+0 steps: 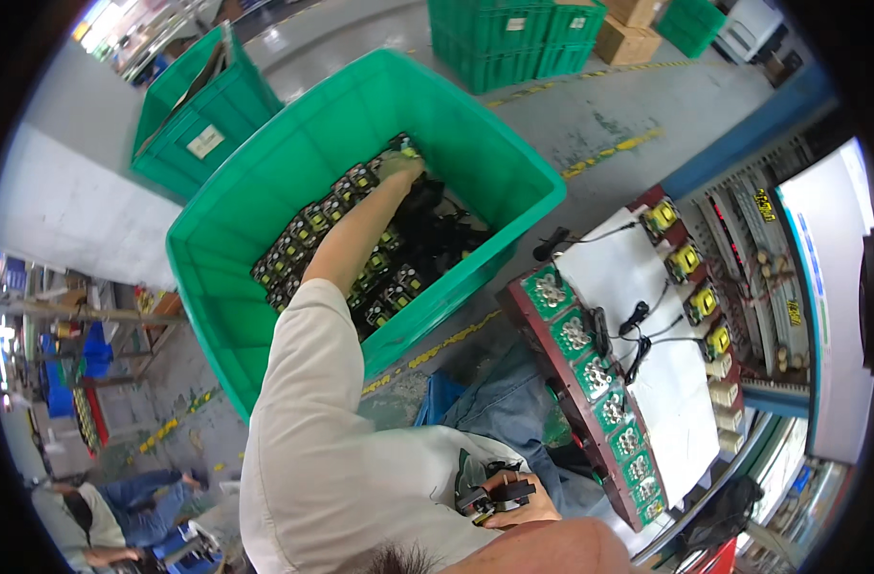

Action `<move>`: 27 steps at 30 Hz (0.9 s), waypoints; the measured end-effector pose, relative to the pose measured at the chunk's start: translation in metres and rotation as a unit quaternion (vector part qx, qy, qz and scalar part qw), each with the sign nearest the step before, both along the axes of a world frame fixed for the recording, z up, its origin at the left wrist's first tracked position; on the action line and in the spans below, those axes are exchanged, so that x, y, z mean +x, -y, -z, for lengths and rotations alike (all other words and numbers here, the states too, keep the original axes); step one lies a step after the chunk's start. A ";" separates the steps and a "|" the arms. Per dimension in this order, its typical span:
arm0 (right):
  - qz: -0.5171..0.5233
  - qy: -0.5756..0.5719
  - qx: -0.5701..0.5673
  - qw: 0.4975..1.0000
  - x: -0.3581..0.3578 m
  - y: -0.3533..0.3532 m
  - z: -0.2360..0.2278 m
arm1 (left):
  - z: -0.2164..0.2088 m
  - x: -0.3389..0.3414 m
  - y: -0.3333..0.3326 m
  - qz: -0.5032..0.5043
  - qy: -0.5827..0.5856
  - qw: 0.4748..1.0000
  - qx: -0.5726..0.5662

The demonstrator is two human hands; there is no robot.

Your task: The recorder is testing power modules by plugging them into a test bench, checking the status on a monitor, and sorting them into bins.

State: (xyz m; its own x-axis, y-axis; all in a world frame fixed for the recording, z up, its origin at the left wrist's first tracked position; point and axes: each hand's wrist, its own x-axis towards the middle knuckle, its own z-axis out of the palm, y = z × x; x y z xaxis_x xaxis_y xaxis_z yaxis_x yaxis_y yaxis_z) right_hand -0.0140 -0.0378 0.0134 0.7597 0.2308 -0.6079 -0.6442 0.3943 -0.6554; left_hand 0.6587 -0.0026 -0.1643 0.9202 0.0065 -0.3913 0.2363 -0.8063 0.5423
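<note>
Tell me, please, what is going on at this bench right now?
A person leans over a green crate on the floor, left hand reaching down among the black and yellow components stacked inside. Their right hand holds one such part near their lap. Beside them is a fixture board with green sockets.

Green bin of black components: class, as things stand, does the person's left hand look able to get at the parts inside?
Probably yes. The left hand already reaches down inside the open-topped green bin, at the rows of black components, with nothing across its path. Whether its fingers grip one cannot be told.
</note>
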 end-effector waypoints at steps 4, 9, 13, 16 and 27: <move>-0.027 0.634 -0.238 0.735 0.014 0.008 0.017 | 0.045 0.029 0.009 -0.051 0.020 0.997 -0.047; 0.029 0.087 -0.058 0.994 -0.002 -0.007 -0.020 | 0.056 0.053 -0.002 -0.044 -0.030 0.968 -0.245; 0.086 0.107 -0.052 0.989 -0.005 -0.009 -0.026 | 0.057 0.053 0.005 -0.080 -0.095 0.917 -0.379; 0.094 0.126 -0.050 0.986 -0.008 -0.015 -0.026 | 0.059 0.054 -0.011 -0.163 -0.122 0.860 -0.467; 0.129 0.125 -0.056 0.982 -0.027 -0.012 -0.022 | 0.029 0.044 -0.030 -0.225 -0.197 0.803 -0.515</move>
State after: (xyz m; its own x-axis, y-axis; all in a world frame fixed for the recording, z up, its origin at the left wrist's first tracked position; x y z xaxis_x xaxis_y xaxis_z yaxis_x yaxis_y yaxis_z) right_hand -0.0415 -0.0262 0.0352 0.9127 -0.0474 -0.4058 -0.3457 0.4399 -0.8289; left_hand 0.7031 0.0276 -0.1929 0.7192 -0.2108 -0.6620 0.6946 0.2374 0.6791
